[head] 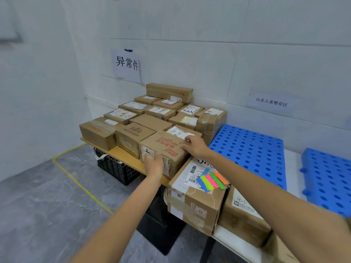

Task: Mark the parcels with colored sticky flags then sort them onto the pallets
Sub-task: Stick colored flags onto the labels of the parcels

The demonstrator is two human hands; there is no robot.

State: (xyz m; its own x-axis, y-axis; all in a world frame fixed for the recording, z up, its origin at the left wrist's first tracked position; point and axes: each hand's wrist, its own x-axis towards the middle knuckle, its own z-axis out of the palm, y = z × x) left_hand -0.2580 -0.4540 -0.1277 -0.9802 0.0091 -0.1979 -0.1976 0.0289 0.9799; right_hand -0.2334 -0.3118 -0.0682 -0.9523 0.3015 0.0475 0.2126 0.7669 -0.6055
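A cardboard parcel with red print (163, 147) stands at the front of a stack of several brown parcels (152, 114) on a wooden table. My left hand (152, 165) presses flat on its near side. My right hand (195, 146) rests on its top right edge. Both hands touch the box, which still sits on the table. A set of colored sticky flags (211, 180), blue, yellow, pink, green and orange, lies on top of a nearer parcel (193, 204) with a white label. Two blue perforated pallets (250, 150) (328, 179) lie to the right.
A black crate (115, 168) sits under the wooden table (121, 154). Another parcel (245, 223) stands right of the flagged one on a white surface (235, 242). Paper signs hang on the white wall (209, 44). Yellow tape (79, 185) marks the grey floor.
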